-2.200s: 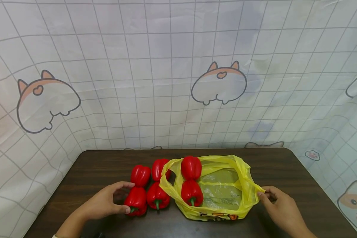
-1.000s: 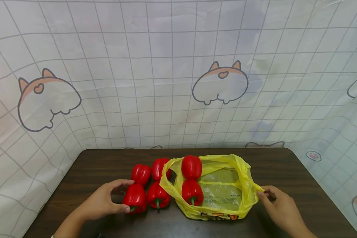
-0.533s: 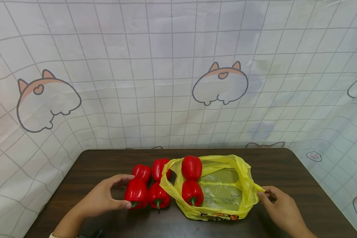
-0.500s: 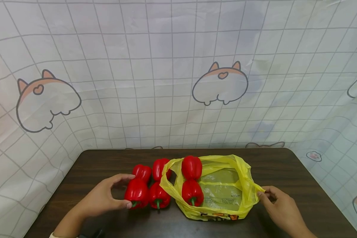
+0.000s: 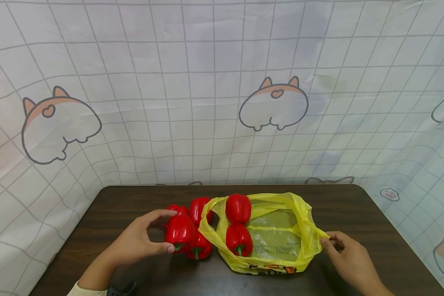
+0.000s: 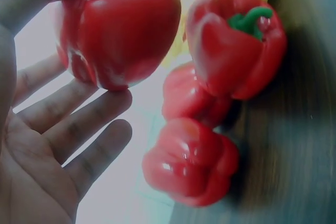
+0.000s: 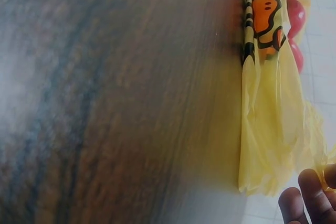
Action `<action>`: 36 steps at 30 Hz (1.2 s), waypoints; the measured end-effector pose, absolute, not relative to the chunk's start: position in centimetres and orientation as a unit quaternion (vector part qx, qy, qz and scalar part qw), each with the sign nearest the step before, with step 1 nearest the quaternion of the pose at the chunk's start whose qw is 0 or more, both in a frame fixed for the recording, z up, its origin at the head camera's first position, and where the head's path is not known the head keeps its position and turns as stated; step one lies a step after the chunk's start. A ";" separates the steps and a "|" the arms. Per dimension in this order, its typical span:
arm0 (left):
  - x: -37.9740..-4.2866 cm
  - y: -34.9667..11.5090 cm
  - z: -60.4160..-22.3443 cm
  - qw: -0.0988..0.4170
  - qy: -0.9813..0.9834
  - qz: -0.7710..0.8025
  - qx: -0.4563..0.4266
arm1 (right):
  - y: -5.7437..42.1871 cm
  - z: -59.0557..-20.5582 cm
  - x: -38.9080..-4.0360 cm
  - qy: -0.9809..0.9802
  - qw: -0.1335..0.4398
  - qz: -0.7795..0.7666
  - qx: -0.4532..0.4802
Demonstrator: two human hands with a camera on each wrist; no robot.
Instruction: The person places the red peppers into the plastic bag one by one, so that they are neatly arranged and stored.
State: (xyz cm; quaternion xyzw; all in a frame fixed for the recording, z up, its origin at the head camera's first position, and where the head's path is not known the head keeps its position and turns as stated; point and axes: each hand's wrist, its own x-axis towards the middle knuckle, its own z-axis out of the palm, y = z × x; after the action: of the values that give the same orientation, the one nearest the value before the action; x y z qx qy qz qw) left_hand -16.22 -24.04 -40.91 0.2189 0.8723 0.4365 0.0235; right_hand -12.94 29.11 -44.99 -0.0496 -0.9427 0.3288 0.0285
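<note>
My left hand point(image 5: 138, 236) grips a red bell pepper point(image 5: 179, 231) between thumb and fingers. In the left wrist view that bell pepper point(image 6: 123, 32) is up off the table, its green stem by my thumb. Beyond it the other loose bell peppers sit on the table: one with a stem point(image 6: 239, 45) and two more behind. With thumb and fingertips my right hand point(image 5: 351, 259) pinches the right edge of a yellow plastic bag point(image 5: 311, 242). The bag's mouth is spread wide, and two bell peppers lie inside at its left, a back one point(image 5: 238, 209) and a front one point(image 5: 239, 240).
The dark wooden table point(image 5: 133, 197) runs back to a white grid-patterned cloth point(image 5: 192, 102) with cartoon animals. Close beside the bag's left rim sit a back bell pepper point(image 5: 199, 207) and a front one point(image 5: 201, 246). The right wrist view shows the bag's printed side point(image 7: 268, 14).
My left hand has lifted the bell pepper from the front left of the group and carried it right, so it now overlaps its neighbours. My right hand stays at the bag's edge.
</note>
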 end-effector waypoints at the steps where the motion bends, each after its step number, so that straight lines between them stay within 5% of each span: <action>1: -16.3 -23.8 -40.9 0.021 0.870 0.440 0.223 | 29.1 -45.0 -12.9 -0.943 0.029 0.329 -0.049; 36: -17.3 -16.6 -39.2 0.064 0.813 0.495 0.300 | 29.0 -45.1 -12.9 -0.942 0.036 0.332 -0.043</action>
State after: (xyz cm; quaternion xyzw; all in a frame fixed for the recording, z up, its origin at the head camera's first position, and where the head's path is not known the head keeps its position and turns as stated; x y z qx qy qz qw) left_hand -17.26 -16.64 -39.24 0.2996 0.8132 0.4948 0.0644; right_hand -12.91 29.00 -45.07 -0.0434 -0.9415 0.3321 0.0365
